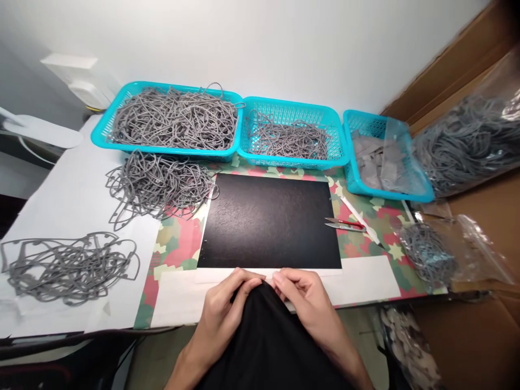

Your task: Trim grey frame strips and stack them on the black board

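Note:
A black cloth [268, 346] rises to a peak at the table's front edge. My left hand [227, 303] pinches it near the peak, thumb and forefinger pressed together. Just to the right, my right hand [304, 300] is closed in a pinch at the cloth's other side; its lower fingers are partly hidden. Beyond both hands lies a flat black board [270, 222] on a white sheet. Thread snips [345, 225] with a red handle rest across the board's right edge, and a white pen-like tool [359, 219] with a dark tip lies beside them.
Along the wall stand blue baskets [166, 149], the left and middle ones holding grey loop-like strips. Loose grey strips [162, 187] and flat grey frames [73, 271] lie at left. Clear bags [467, 146] of grey pieces are at right, by cardboard [479, 227]. A camouflage-patterned mat [179, 244] covers the middle.

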{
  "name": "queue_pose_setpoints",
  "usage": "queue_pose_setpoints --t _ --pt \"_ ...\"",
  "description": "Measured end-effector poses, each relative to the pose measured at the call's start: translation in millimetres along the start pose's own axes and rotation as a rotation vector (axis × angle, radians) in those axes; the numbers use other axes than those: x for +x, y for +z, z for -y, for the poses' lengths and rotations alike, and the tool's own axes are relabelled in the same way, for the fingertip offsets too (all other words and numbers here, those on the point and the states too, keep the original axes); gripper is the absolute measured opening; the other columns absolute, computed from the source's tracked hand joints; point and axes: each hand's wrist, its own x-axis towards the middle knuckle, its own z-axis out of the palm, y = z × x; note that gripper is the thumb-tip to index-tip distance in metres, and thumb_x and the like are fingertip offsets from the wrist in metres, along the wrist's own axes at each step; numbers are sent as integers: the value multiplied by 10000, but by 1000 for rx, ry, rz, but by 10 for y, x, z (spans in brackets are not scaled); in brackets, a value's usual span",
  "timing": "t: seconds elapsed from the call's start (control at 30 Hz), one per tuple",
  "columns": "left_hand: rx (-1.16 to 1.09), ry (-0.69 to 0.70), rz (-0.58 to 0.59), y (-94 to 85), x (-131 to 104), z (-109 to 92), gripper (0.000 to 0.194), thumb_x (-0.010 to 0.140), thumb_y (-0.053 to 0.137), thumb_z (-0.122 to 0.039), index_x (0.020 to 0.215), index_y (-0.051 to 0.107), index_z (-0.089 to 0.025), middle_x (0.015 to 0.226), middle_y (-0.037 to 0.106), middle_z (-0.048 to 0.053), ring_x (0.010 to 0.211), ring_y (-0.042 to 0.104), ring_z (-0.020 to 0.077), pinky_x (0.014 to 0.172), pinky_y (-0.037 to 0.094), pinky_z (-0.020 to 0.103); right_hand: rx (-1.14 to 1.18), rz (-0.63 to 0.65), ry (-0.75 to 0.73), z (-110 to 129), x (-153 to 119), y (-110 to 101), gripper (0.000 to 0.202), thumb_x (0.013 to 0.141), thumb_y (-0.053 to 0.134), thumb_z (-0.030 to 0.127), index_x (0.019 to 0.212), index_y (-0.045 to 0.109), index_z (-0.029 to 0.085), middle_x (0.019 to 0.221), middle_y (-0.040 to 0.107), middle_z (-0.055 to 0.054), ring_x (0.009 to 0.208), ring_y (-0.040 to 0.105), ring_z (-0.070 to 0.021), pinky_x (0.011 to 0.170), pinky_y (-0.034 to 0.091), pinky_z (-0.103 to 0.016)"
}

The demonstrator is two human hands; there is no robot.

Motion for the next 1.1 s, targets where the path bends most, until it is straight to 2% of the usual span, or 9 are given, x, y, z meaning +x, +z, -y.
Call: queue_pose_setpoints --t 0.17,0.37,0.47,0.57,0.73,0.87,0.93,1.03,1.1 --pt "2 -16 5 -3 -22 18 241 1125 604 -86 1041 768 -241 955 847 -4 856 836 155 821 633 180 32 39 76 13 24 12 407 1012 833 569 931 822 171 851 745 -19 774 662 -151 757 526 -248" --pt "8 -18 32 3 -27 41 241 1127 606 -89 1053 767 -252 950 833 -14 847 824 146 817 624 177 14 -6 64 -31 32 -8 205 896 885 385 898 843 184 858 779 -20 777 698 -159 767 560 -252" --pt "13 -12 34 -3 -30 38 249 1133 595 -85 1063 762 -256 965 837 -13 862 826 145 832 624 178 16 9 46 -27 8 -12 231 958 842 422 953 867 192 947 815 -41 890 758 -189 838 579 -266" --pt "19 -6 39 -20 -39 34 248 1143 586 -95 1063 759 -253 987 848 2 882 833 157 836 628 188 39 53 58 -14 3 -9 340 1021 823 522 994 874 187 922 817 -37 851 755 -177 815 567 -264" --pt "31 4 52 -22 -20 50 241 1145 588 -98 1058 751 -253 982 847 0 871 837 160 821 631 190 38 98 67 -30 35 -46 378 995 873 560 974 857 183 861 787 -11 809 734 -160 804 553 -256" --pt "54 12 70 -26 -34 -23 238 1159 578 -110 1078 740 -264 964 811 -9 868 815 157 825 625 194 -16 86 55 -35 -35 -37 387 1059 782 587 1056 835 204 1021 819 -40 982 780 -202 928 587 -282" --pt "107 27 122 -78 -132 -102 218 1172 577 -148 1090 736 -274 934 777 -5 856 789 170 817 628 214 -140 82 29 -35 -187 -40 295 1077 776 513 1080 817 220 1037 817 -35 1002 779 -209 938 594 -283" --pt "231 73 335 -272 -429 -189 189 1193 562 -212 1180 736 -286 944 787 16 863 789 200 833 660 245 -447 202 -75 -72 -575 -162 108 1104 719 297 1112 816 249 1072 822 -32 1030 792 -212 965 601 -274" --pt "304 156 495 -451 -665 -192 170 1178 601 -241 1211 758 -296 973 842 19 873 833 210 858 692 236 -598 351 -127 -138 -842 -320 268 1131 643 203 1304 817 311 1214 846 -32 1137 820 -212 1028 610 -255"
